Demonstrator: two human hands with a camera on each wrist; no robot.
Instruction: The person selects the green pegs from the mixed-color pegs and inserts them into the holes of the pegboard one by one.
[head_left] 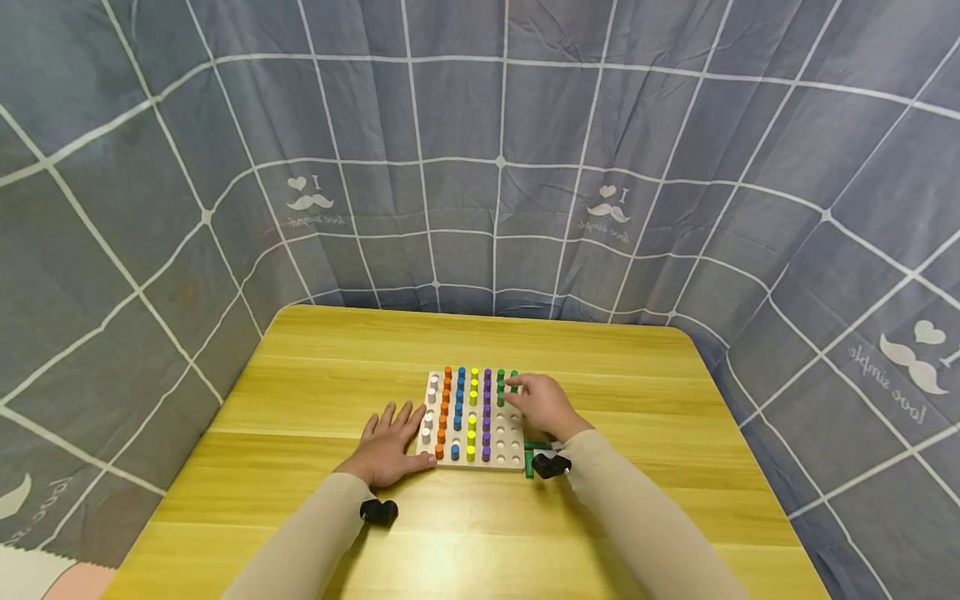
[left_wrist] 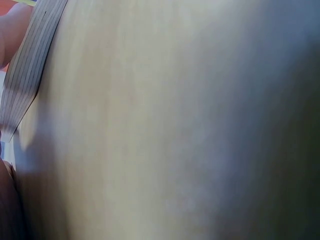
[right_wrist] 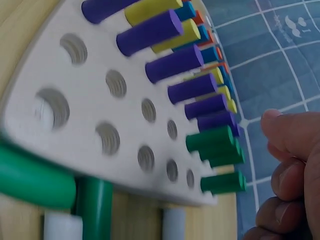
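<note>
A pale wooden pegboard (head_left: 507, 451) lies on the table, bearing columns of white, orange, blue, yellow, purple and green pegs. My left hand (head_left: 386, 450) rests with spread fingers at the board's left side, its thumb touching the near left corner. At the far right of the board, my right hand (head_left: 546, 404) hovers beside the green pegs (head_left: 501, 389), thumb and index finger apart. In the right wrist view its fingers are loosely bent, with nothing seen between them, near the standing green pegs (right_wrist: 222, 183). Empty holes show in front of those pegs.
Loose green pegs (right_wrist: 95, 207) and white pegs (right_wrist: 62, 226) lie on the table against the board's right side. The wooden table (head_left: 360, 350) extends around the board. A grey checked curtain (head_left: 465, 200) hangs behind and on both sides.
</note>
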